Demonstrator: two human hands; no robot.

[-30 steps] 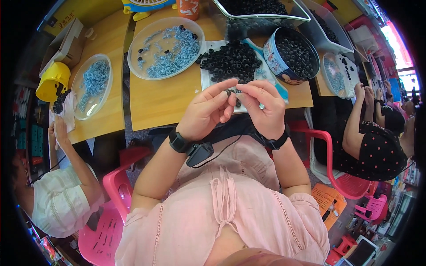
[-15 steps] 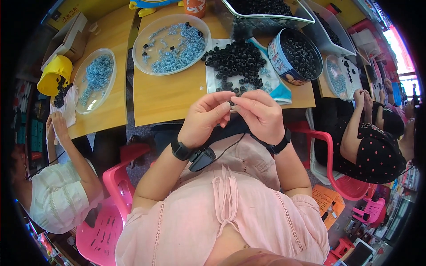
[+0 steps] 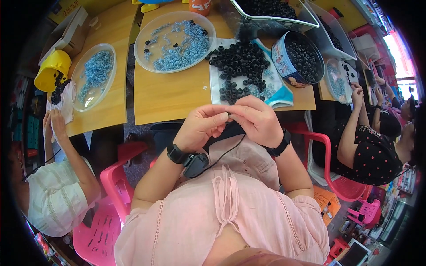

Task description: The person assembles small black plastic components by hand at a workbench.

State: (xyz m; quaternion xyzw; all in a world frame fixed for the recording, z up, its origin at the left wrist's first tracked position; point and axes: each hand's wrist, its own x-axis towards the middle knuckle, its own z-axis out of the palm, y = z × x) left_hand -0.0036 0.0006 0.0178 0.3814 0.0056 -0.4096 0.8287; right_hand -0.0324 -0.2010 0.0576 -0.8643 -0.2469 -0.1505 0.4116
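My left hand [image 3: 202, 125] and my right hand [image 3: 256, 119] meet in front of the table edge, thumbs and forefingers pinched together. A small black round piece [image 3: 229, 113] shows between the fingertips, mostly covered by them. Just beyond, a heap of black ring-shaped pieces [image 3: 239, 60] lies on a white cloth with a turquoise edge [image 3: 281, 98]. Small clear-blue pieces [image 3: 268, 90] are scattered at the heap's right side. To the left of the cloth, a round clear tray [image 3: 143, 63] holds many clear-blue pieces [image 3: 188, 51] and several black ones.
A round blue tin [image 3: 279, 60] full of black pieces stands right of the cloth, behind it a clear bin [image 3: 262, 22]. Co-workers sit at left [image 3: 60, 190] and right [image 3: 372, 150]. Pink chairs [image 3: 111, 186] flank me. A cable [image 3: 226, 158] runs from my left wrist device.
My joined hands have come slightly nearer to me, away from the cloth. The black piece is now more hidden by my fingers. The view has shifted a little.
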